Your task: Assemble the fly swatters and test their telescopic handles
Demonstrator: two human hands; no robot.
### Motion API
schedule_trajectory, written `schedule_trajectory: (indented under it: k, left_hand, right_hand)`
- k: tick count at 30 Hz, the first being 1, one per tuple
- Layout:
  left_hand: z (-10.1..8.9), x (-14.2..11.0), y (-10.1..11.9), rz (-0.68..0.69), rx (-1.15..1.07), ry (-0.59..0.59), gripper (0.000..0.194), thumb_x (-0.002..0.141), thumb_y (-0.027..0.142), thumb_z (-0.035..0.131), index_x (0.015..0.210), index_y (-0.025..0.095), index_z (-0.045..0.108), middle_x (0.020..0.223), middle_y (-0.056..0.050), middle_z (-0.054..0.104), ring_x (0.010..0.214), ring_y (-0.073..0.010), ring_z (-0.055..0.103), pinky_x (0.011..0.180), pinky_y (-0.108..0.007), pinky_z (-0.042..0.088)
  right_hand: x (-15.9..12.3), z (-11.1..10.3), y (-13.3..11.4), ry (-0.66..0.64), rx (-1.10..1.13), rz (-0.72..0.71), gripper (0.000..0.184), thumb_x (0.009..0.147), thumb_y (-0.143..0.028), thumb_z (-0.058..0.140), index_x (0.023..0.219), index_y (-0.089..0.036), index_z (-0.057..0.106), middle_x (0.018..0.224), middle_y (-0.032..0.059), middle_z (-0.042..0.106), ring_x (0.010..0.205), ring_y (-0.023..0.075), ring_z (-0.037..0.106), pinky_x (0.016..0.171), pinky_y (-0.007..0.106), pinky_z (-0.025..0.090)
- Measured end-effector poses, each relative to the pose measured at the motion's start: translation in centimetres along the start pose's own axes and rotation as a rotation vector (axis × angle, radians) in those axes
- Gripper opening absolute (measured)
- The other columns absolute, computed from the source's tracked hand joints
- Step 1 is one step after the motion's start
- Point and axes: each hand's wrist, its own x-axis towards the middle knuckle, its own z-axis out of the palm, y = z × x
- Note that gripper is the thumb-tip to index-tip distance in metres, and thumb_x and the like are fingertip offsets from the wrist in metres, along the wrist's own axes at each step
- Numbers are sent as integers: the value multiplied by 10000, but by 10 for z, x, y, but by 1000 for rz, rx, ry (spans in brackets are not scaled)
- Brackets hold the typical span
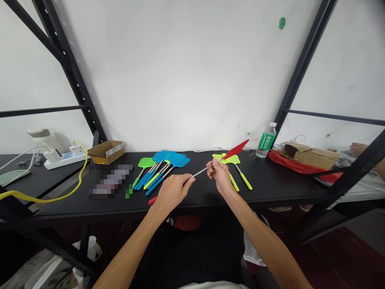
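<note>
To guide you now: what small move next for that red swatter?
Probably lay the red plastic fly swatter down beside the blue-handled swatters on the black table: the left hand and right hand hold its metal shaft, and the others lie grouped there.

Water btl (266, 141) by red bag (288, 165); cardbd box (106, 152), pwr strip (66, 158) far left.

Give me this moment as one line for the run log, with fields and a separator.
left hand: grips shaft of red fly swatter | right hand: pinches shaft near head | nearby: yellow swatter, blue swatters
</note>
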Motion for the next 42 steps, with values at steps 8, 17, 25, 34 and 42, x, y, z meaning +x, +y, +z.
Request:
schedule_trajectory:
  k: [8, 17, 25, 34, 42]
  left_hand:
    - [0, 1, 1, 30, 7, 17, 385, 1014, 410, 368, 796, 221, 623, 651, -4, 606, 594, -161, 518, 572, -277, 232]
    - [-4, 0, -3, 43, 35, 14, 383, 1015, 405, 370, 824, 222, 646, 660, -10, 618, 597, -161, 531, 578, -275, 240]
    - [-4, 1, -6, 51, 31, 6, 389, 1018, 408, 359, 861, 221, 663, 660, -21, 615, 602, -165, 539, 575, -279, 231]
    - [-10, 1, -10, 82, 29, 3, 391, 1011, 400, 372, 798, 215, 642, 605, -10, 561, 550, -159, 487, 566, -292, 221]
    - [-11, 0, -21, 61, 64, -26, 353, 999, 421, 413, 956, 235, 711, 723, -35, 673, 656, -190, 599, 591, -278, 298]
  right_hand:
    - [2, 0, -7, 17, -6, -22, 481, 751, -635, 705, 688, -159, 675, 536, -8, 498, 505, 108, 484, 435, 230, 334]
    - [4, -3, -5, 11, -11, -37, 452, 772, -607, 701, 698, -162, 686, 550, -2, 510, 525, 113, 485, 442, 233, 340]
    - [5, -5, -8, 40, -18, -23, 456, 743, -616, 718, 699, -164, 679, 557, 0, 514, 542, 123, 494, 444, 240, 343]
    - [8, -11, -12, 67, -14, -24, 481, 743, -642, 706, 711, -163, 670, 568, -7, 504, 548, 116, 496, 456, 240, 349]
    - [8, -16, -14, 35, -3, 7, 471, 732, -636, 723, 729, -169, 660, 580, -16, 507, 531, 109, 498, 450, 239, 342]
